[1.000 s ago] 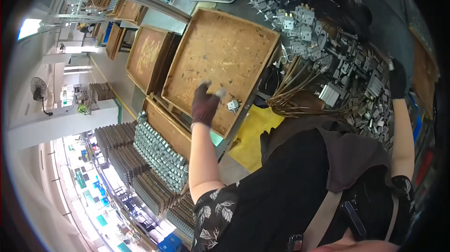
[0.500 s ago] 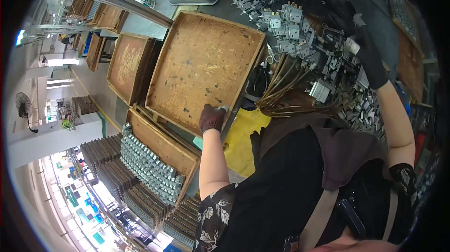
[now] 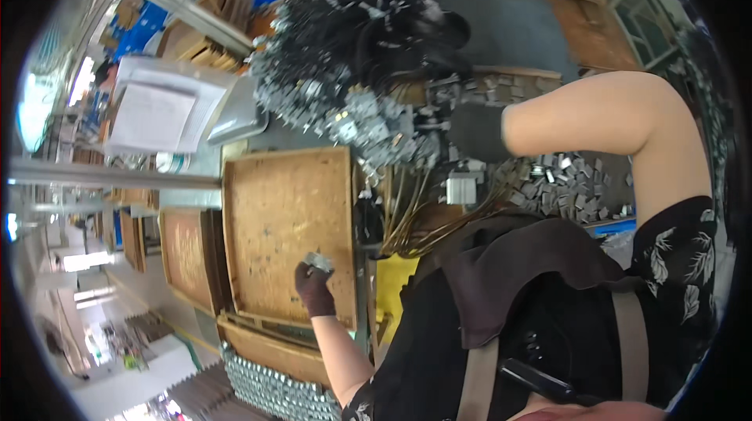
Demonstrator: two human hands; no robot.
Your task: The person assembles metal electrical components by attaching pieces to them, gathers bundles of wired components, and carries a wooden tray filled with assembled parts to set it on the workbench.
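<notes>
Dark-gloved right hand (image 3: 476,131) has fingertips buried in the tangled pile of grey metal parts with black wires (image 3: 368,53) (grip unreadable), small silvery piece (image 3: 318,262) too small to identify.

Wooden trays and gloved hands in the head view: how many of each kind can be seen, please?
Wooden trays: 3, the large tray, a tray to its left, a tray filled with metal parts
Gloved hands: 2, left hand, right hand
Total: 5
</notes>
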